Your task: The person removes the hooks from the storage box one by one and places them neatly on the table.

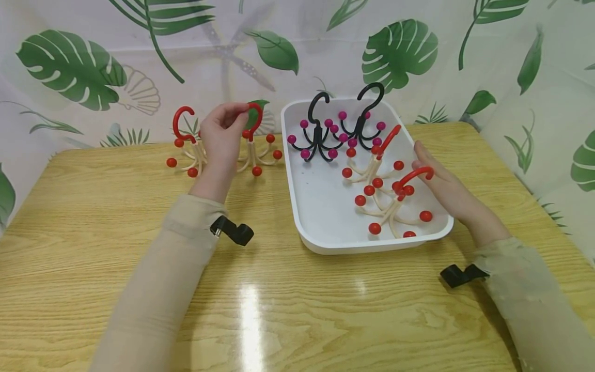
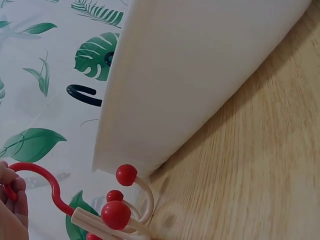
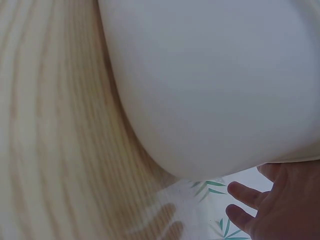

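My left hand [image 1: 222, 134] pinches the top of the red hook on a cream multi-arm hanger [image 1: 251, 150] with red ball tips. That hanger stands upright at the back of the table, left of a white plastic bin [image 1: 308, 206]; in the left wrist view, its balls [image 2: 116, 215] overlap the bin's lower corner. A second red-hooked hanger [image 1: 197, 152] is just left of it, partly hidden by my hand. My right hand [image 1: 448, 188] lies along the bin's right rim, fingers extended. The right wrist view shows its fingers [image 3: 247, 192] by the bin's outer wall.
Inside the bin, two black hangers with magenta balls [image 1: 318, 137] [image 1: 359, 126] stand at the back. Two red-hooked cream hangers [image 1: 374, 164] [image 1: 392, 206] lean along its right side. A leaf-printed cloth [image 1: 321, 46] hangs behind the wooden table [image 1: 344, 310].
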Tool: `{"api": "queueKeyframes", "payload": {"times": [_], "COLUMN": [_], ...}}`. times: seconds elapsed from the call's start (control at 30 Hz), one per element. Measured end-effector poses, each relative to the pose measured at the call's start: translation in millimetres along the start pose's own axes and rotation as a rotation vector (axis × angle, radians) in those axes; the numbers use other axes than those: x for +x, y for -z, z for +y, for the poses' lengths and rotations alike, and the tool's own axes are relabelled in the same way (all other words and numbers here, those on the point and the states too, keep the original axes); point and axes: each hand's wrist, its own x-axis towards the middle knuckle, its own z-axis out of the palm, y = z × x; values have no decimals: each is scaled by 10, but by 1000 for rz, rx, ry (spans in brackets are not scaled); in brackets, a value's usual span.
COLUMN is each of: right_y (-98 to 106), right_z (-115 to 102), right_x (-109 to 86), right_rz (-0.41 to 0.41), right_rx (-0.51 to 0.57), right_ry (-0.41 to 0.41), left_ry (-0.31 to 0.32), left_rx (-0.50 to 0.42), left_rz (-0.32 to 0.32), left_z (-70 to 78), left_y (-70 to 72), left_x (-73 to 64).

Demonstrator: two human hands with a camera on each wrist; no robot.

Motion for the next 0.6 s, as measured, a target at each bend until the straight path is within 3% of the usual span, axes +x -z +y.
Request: {"api": "queueKeyframes", "payload": {"times": [0.33,0.6], "right_y": [3,-6], "right_z": [-4,-20], "right_x": [1,-12], "right_rz": [-2,-1], "right_rx": [6,-2], "right_ry": [9,-5], "left_ry": [-13,-3], "left_rx": [-28,24], "left_rz": [20,5], "left_z": [-35,-43], "left_y": [3,14], "left_x": [-28,-28]}}
